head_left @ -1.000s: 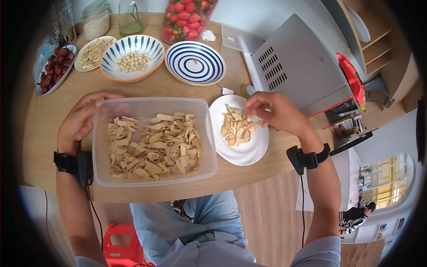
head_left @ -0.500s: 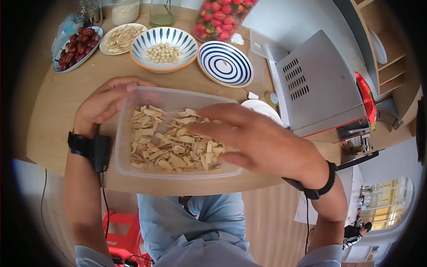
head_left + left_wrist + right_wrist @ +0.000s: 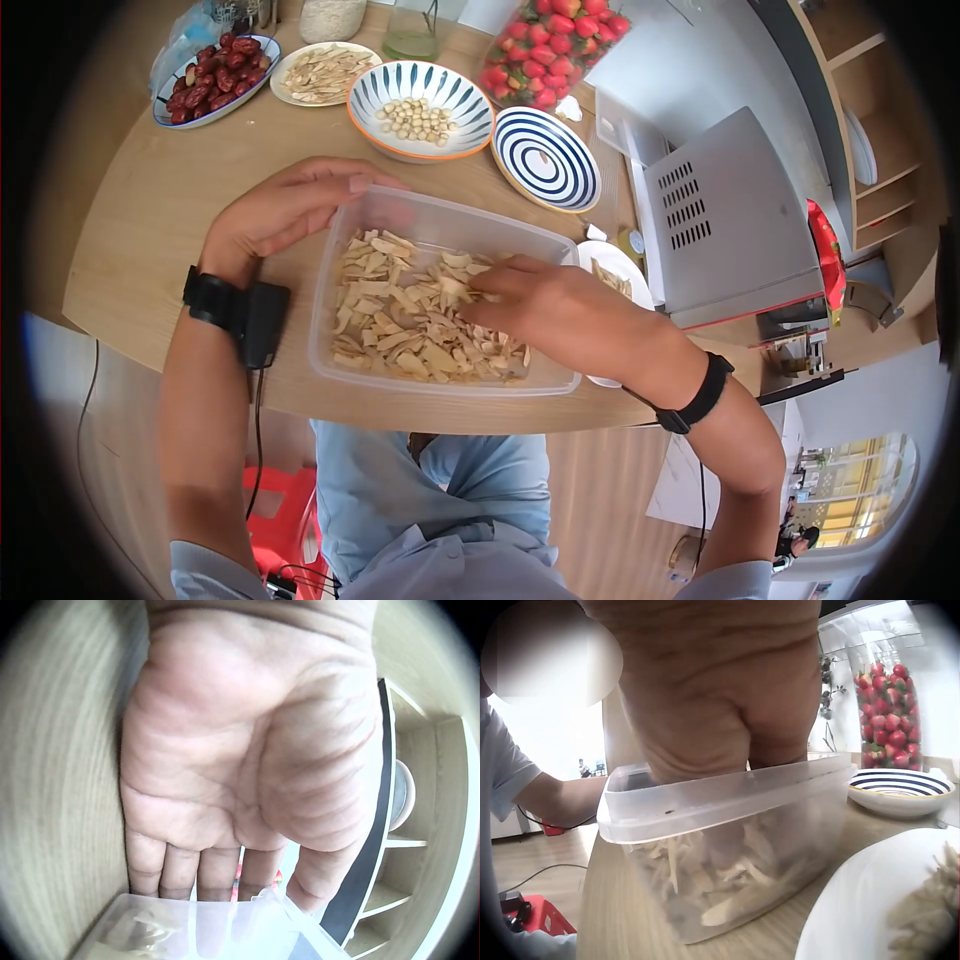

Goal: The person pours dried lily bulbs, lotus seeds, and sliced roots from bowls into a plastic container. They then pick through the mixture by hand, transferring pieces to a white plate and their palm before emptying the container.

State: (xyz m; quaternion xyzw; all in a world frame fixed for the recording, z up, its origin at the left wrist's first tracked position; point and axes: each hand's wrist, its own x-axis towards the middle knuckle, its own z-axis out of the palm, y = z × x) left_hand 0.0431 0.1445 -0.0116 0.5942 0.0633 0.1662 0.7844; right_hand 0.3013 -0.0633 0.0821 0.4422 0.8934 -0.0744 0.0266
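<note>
A clear plastic box (image 3: 450,387) full of dried pale-yellow slices (image 3: 375,320) sits near the table's front edge. My left hand (image 3: 290,210) holds its far left corner; in the left wrist view, the fingers (image 3: 217,874) lie along the outside wall with the thumb at the rim. Inside the box, my right hand (image 3: 565,310) has its curled fingertips down among the slices, pinching some. The right wrist view shows its fingers through the translucent wall. To the right, partly behind my right hand, is a white plate (image 3: 847,900) with more slices on it.
Behind the box stand a striped bowl (image 3: 370,125) of pale round seeds, a blue-ringed plate (image 3: 520,165), a dish of slices (image 3: 325,75) and a plate of red dates (image 3: 215,80). A strawberry-filled container (image 3: 550,55) is farther back. A grey vented appliance (image 3: 735,220) stands right.
My right hand has moved left from the white plate into the box, its fingers spread midway and now curled among the slices. My left hand stays at the box corner. The head view has shifted.
</note>
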